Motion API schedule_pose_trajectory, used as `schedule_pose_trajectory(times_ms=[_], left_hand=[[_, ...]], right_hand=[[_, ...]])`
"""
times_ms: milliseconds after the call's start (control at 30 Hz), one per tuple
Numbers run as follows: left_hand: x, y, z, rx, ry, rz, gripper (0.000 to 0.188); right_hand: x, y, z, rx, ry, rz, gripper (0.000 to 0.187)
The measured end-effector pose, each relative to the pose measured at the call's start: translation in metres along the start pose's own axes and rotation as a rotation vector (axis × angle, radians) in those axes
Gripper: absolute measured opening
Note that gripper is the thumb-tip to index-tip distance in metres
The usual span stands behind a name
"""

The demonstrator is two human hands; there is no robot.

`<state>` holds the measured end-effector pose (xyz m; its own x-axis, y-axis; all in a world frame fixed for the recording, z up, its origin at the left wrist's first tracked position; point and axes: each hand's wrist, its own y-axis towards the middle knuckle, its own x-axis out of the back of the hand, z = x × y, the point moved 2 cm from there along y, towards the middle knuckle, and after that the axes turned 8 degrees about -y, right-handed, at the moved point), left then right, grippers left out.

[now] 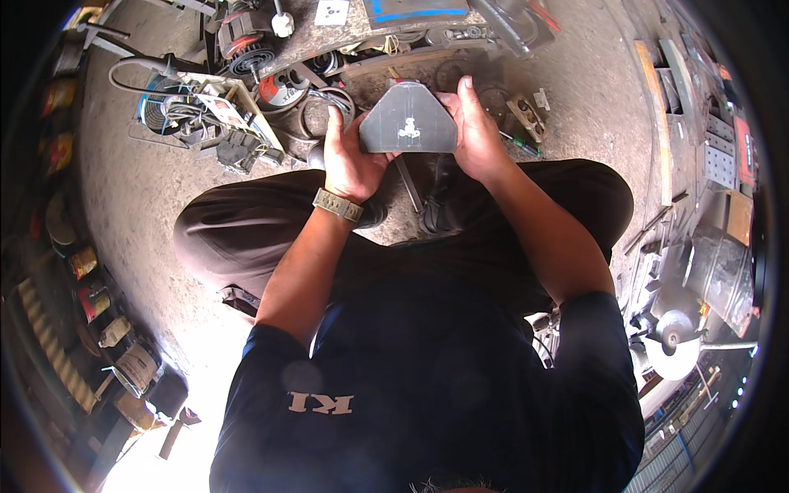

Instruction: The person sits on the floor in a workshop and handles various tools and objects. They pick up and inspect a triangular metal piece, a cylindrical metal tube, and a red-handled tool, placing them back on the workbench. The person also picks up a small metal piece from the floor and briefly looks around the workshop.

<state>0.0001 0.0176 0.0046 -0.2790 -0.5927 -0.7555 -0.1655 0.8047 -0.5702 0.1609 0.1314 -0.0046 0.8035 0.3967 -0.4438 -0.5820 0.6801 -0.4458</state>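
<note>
Head view, left of worn fisheye pair, looks steeply down wearer's front. Shirt (436,353) nearest, filling lower middle; left hand (352,164) and right hand (479,141) farther off, near top; floor (588,107) beyond. Edges bend near dark rim.

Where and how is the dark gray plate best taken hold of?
Likely at its left and right sides, coming from both: the dark gray plate is flat, broad and narrows toward its far edge. The left hand and right hand hold it that way, leaving its face mostly uncovered.
</note>
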Motion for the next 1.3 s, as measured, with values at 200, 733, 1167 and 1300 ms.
schedule_pose_trajectory(times_ms=[200, 733, 1167, 1300], left_hand=[[-0.0003, -0.0002, 0.0002, -0.003, 0.000, 0.024, 0.089], [0.0012, 0.0003, -0.0005, -0.013, 0.016, 0.037, 0.090], [-0.0019, -0.0013, -0.0011, -0.009, 0.027, 0.015, 0.091], [0.0013, 0.0018, -0.0011, -0.002, 0.026, 0.035, 0.090]], right_hand=[[0.0019, 0.0003, -0.0008, -0.002, -0.051, 0.006, 0.079], [0.0047, 0.0035, -0.0034, 0.003, -0.125, 0.051, 0.087], [-0.0009, 0.0005, 0.0017, 0.008, -0.047, 0.040, 0.077], [0.0022, 0.0033, -0.0009, -0.004, -0.021, 0.020, 0.071]])
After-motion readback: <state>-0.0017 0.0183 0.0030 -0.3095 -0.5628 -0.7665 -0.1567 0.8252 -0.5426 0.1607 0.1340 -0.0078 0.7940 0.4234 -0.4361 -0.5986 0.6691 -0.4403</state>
